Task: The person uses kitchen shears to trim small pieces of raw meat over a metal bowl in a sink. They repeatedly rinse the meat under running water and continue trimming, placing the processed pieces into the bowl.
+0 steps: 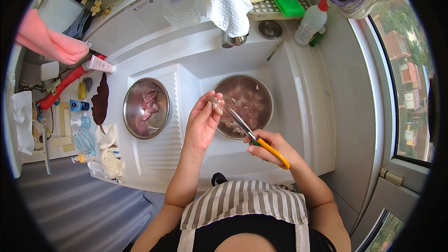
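Observation:
Between the fingertips and thumb of my left hand (203,122) is a small piece of raw meat (216,104). My right hand (271,144) grips a pair of scissors (257,138) with orange and green handles; the blades look slightly parted and point toward the meat. Below both hands, in the sink basin, a metal bowl (271,112) holds cloudy reddish water and several pieces of meat (241,94). To the left, on the ribbed drainboard (157,155), a second metal bowl (130,94) contains a few cut pieces of raw meat (150,106).
A white towel (227,3) drapes over the faucet (235,39) at the back. Back right are a green sponge (287,2), a metal drain cover (270,29) and a white bottle with a red cap (311,22). Cloths (109,154) and toiletries (82,122) line the left ledge.

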The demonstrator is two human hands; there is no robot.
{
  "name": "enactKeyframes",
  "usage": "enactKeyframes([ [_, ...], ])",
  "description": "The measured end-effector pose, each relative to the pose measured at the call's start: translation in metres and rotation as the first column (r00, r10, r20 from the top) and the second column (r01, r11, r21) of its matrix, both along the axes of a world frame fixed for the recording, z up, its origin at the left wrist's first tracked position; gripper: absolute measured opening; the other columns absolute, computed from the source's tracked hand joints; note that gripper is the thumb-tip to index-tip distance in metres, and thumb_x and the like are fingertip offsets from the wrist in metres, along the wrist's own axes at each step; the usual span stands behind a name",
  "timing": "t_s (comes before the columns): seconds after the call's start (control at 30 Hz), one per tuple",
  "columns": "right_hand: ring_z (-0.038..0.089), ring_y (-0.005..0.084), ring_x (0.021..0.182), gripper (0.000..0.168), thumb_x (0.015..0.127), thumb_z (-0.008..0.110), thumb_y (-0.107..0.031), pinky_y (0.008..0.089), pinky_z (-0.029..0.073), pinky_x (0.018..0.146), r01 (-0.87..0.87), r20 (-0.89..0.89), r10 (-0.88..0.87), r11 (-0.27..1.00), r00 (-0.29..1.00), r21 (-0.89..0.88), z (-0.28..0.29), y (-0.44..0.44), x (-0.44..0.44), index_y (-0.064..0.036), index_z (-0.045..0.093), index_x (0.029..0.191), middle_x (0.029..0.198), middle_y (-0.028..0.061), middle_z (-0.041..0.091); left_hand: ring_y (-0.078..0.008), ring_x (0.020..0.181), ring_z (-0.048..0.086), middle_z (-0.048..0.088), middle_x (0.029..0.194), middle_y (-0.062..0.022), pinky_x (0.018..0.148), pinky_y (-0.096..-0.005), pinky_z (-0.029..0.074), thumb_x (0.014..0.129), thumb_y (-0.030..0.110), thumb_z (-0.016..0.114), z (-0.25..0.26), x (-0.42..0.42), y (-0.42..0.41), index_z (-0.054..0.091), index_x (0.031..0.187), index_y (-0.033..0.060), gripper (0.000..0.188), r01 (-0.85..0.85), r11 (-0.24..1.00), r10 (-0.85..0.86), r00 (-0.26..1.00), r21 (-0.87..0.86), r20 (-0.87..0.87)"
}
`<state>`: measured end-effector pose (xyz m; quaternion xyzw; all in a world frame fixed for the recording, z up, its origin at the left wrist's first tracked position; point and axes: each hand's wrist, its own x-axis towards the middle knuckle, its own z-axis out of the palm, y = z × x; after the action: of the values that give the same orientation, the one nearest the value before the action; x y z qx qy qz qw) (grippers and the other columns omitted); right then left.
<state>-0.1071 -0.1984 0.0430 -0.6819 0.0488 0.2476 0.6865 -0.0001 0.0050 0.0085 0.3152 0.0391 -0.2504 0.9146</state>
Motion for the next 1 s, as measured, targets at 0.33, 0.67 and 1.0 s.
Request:
enactKeyframes([
  [0.33, 0.051, 0.0054, 0.066, 0.026, 0.084, 0.066, -0.022, 0.0209, 0.042, 0.054, 0.003, 0.023, -0.004, 0.998, 1.000, 0.055, 0.001, 0.000, -0.001, -0.005, 0.059, 0.103, 0.075, -0.0014, 0.054, -0.0078, 0.072, 0.051, 0.053, 0.078, 0.0009, 0.057, -0.0208, 0.039, 0.089, 0.019, 0.061, 0.007, -0.002, -0.005, 0.060, 0.101, 0.0039, 0.019, 0.032, 0.990, -0.030, 0.999, 0.137, -0.022],
  [0.67, 0.049, 0.0057, 0.063, 0.025, 0.086, 0.065, -0.024, 0.0205, 0.040, 0.053, -0.058, -0.074, 0.062, 0.996, 0.995, 0.061, -0.002, 0.003, 0.001, -0.005, 0.058, 0.101, 0.072, -0.0008, 0.054, -0.0072, 0.064, 0.045, 0.052, 0.075, -0.0014, 0.047, -0.0168, 0.034, 0.089, 0.033, 0.059, 0.003, -0.006, -0.004, 0.058, 0.095, 0.0008, 0.033, 0.092, 0.979, -0.076, 0.993, 0.180, -0.094],
  [1.0, 0.047, 0.0080, 0.056, 0.024, 0.091, 0.055, -0.022, 0.0219, 0.039, 0.050, 0.025, -0.117, 0.006, 0.965, 0.993, 0.260, -0.005, -0.005, 0.000, 0.000, 0.055, 0.103, 0.069, 0.0028, 0.054, -0.0074, 0.075, 0.045, 0.051, 0.090, -0.0058, 0.053, -0.0149, 0.037, 0.093, 0.019, 0.054, 0.021, -0.003, -0.007, 0.054, 0.101, -0.0021, 0.022, 0.210, 0.958, -0.191, 0.975, 0.197, -0.111],
])
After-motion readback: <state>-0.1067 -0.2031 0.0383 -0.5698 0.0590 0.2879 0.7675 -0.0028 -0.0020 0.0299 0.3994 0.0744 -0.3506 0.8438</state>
